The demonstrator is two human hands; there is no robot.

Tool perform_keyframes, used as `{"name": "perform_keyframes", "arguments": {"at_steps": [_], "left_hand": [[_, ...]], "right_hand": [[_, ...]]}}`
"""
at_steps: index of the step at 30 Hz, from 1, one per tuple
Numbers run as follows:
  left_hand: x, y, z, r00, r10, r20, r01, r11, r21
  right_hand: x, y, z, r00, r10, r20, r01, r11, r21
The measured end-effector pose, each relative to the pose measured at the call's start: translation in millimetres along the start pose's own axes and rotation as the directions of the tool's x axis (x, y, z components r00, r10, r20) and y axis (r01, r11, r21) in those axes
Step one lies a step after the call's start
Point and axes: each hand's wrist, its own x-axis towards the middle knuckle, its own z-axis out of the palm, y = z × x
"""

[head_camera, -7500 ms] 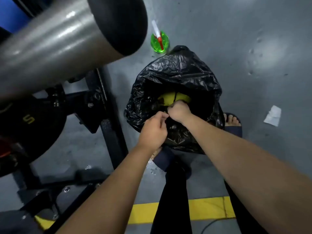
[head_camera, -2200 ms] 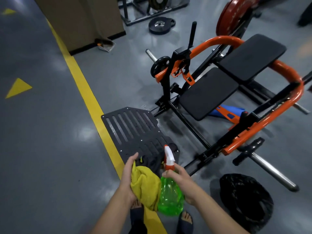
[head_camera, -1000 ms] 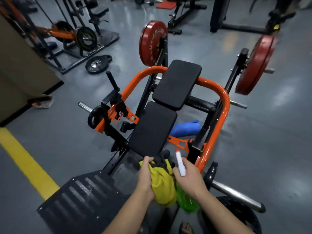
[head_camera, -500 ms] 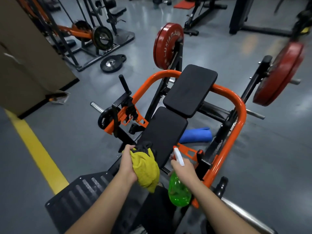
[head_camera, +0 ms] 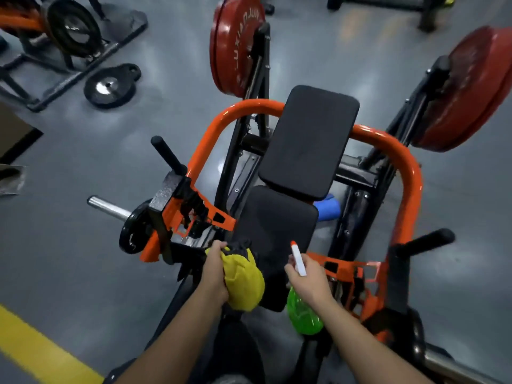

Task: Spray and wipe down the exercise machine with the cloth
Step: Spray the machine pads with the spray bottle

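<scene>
Near six o'clock the left hand (head_camera: 214, 275) clutches the bunched yellow cloth (head_camera: 243, 281) over the lower pad (head_camera: 279, 217) of the exercise machine (head_camera: 410, 173), fingers mostly buried in its folds. At five o'clock the right hand (head_camera: 310, 281) grips the green spray bottle (head_camera: 303, 314), covering its trigger.

glossy grey floor (head_camera: 69, 273) with a yellow line (head_camera: 41, 353) and a loose black plate (head_camera: 109, 85).

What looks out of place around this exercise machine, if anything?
Two things. A blue roll lies under the machine, beside the lower seat pad. A black weight plate lies flat on the floor at upper left, beside a rack, not on a peg. No spill or damage shows.
</scene>
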Motion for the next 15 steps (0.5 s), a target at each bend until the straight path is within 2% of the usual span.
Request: {"name": "perform_keyframes", "arguments": {"at_steps": [4,6,9,11,15], "left_hand": [[39.3,56.3,-30.1,0.991,-0.131,0.001,0.130,0.990,0.061],[55.1,78.4,-31.2,0.980,-0.193,0.046,0.187,0.976,0.110],[79.6,99.0,-27.8,0.977,-0.201,0.076,0.182,0.961,0.208],[89.4,105.8,-23.7,0.975,-0.210,0.073,0.184,0.946,0.267],[102.1,115.6,-27.1,0.969,-0.233,0.085,0.193,0.923,0.333]], "right_hand": [[44.5,-14.1,52.2,0.981,0.191,-0.032,-0.192,0.980,-0.051],[61.2,-19.7,66.2,0.961,0.268,-0.067,-0.269,0.963,-0.002],[65.0,-43.7,77.5,0.925,0.369,-0.093,-0.372,0.928,-0.017],[59.2,-59.9,79.6,0.910,0.401,-0.105,-0.406,0.913,-0.032],[55.4,-76.2,83.9,0.916,0.391,-0.091,-0.402,0.895,-0.195]]}}
